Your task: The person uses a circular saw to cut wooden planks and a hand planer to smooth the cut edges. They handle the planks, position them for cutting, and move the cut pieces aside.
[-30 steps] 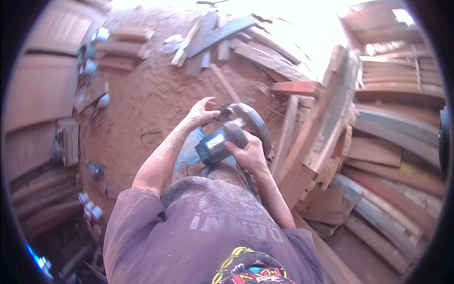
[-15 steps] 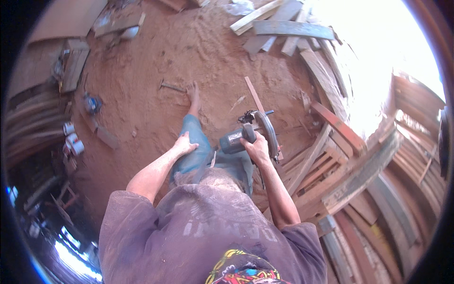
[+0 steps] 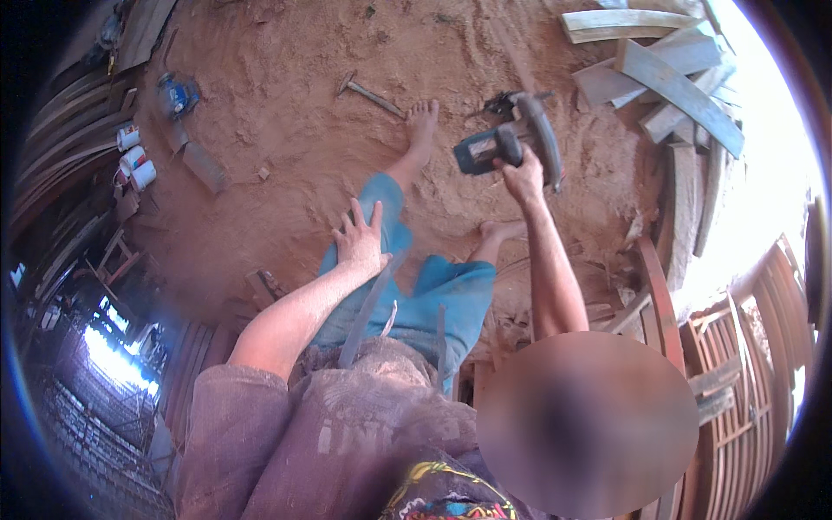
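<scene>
In my right hand (image 3: 523,177) is a circular saw (image 3: 482,153), gripped by its rear handle with the arm stretched forward. Its dark motor housing points left and the curved blade guard is on the right. The saw is over the sandy ground, beyond my right foot; whether it touches the ground I cannot tell. My left hand (image 3: 360,243) rests on my left thigh in blue shorts (image 3: 472,290), fingers spread, holding nothing. A hammer (image 3: 373,95) lies on the ground beside my left foot.
Loose planks (image 3: 685,91) are piled at the far right, with more timber and slatted wooden frames (image 3: 737,390) at the near right. On the left are stacked boards (image 3: 65,152), white cans (image 3: 133,159), a blue container (image 3: 178,95) and a short wood block (image 3: 204,166).
My right hand has carried the saw forward, away from my lap. My left hand has moved along my thigh, its fingers now spread. The whole view has turned.
</scene>
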The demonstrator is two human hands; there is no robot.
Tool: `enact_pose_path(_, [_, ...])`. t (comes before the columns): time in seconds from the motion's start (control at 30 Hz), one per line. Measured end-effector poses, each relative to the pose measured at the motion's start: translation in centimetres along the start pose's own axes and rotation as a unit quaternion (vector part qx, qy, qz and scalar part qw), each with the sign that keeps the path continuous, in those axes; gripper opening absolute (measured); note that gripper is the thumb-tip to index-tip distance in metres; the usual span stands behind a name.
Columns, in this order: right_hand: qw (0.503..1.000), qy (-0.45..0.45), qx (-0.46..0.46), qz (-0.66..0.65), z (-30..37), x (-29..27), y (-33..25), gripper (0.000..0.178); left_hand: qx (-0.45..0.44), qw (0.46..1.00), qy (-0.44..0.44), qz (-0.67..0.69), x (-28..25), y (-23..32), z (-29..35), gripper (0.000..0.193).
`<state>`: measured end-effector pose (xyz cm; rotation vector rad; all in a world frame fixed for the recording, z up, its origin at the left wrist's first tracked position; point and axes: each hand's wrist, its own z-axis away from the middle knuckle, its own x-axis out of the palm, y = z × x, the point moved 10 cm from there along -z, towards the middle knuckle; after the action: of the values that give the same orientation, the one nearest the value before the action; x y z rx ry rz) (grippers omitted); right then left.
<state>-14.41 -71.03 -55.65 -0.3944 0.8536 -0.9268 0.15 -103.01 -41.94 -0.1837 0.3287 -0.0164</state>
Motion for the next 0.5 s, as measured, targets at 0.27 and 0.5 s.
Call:
enact_pose_path(0.27, [0.981, -0.067, 0.048, 0.176, -13.4, 2.9, 4.0, 0.069, -0.001, 1.0, 0.004, 0.02, 0.1, -1.3, -1.6, 0.103])
enact_pose_path(0.5, [0.958, -0.111, 0.066, 0.254, -13.7, 6.1, 11.4, 0.066, 0.009, 0.999, 0.044, 0.009, -0.7, -0.9, -1.5, 0.098])
